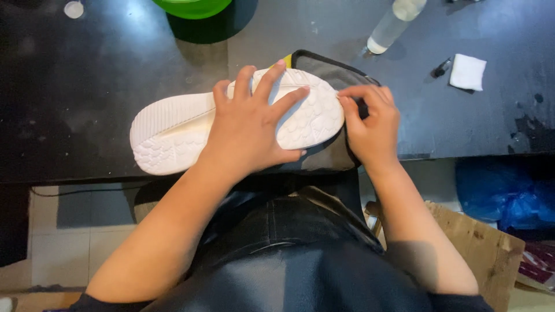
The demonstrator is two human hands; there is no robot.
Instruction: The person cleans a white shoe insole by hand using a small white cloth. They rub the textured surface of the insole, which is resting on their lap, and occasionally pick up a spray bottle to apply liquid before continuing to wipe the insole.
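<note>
A white rubber shoe with its bumpy sole up (173,130) lies on the black bench (87,86), over a grey cloth pouch (329,72). The left hand (251,130) presses flat, fingers spread, so it stays put. The right hand (373,124) pinches the toe edge.

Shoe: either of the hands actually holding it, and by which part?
The left hand presses flat on the sole of the white shoe, near the forefoot. The right hand pinches the toe edge.
</note>
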